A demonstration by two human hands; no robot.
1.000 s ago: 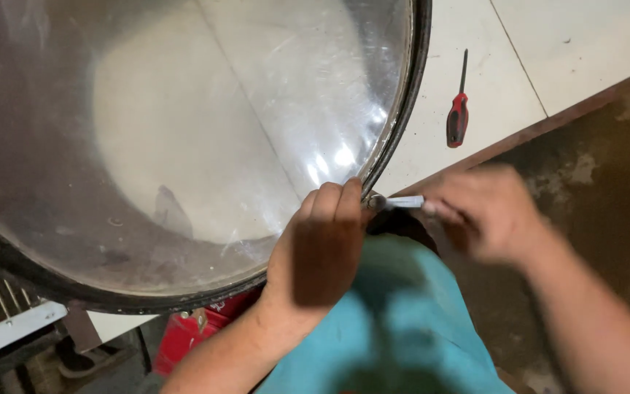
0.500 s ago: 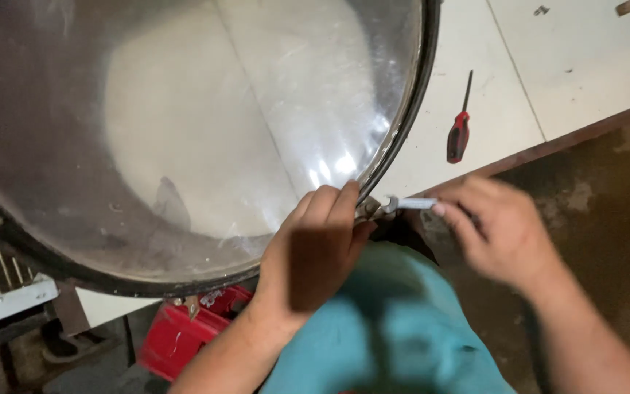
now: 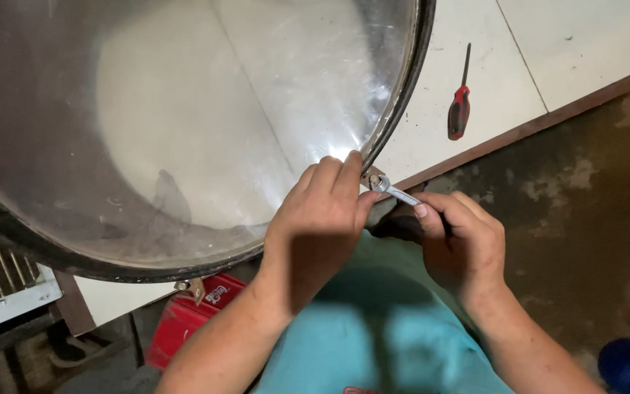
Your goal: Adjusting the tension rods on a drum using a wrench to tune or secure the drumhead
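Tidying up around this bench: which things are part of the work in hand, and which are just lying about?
In use:
left hand on the drum rim
right hand holding the small wrench

Lying about:
red screwdriver on the white tabletop
red box below

Red-handled screwdriver (image 3: 459, 109) on white tiles (image 3: 585, 36); red box (image 3: 184, 321) below, white grille (image 3: 1, 292) left.

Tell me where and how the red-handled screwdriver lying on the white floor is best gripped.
Probably by the red handle, the thick end of the screwdriver nearest the person, rather than the thin dark shaft pointing away. It lies flat on the white floor with nothing touching it, so coming down from above and pinching across the handle's two long sides looks simplest.
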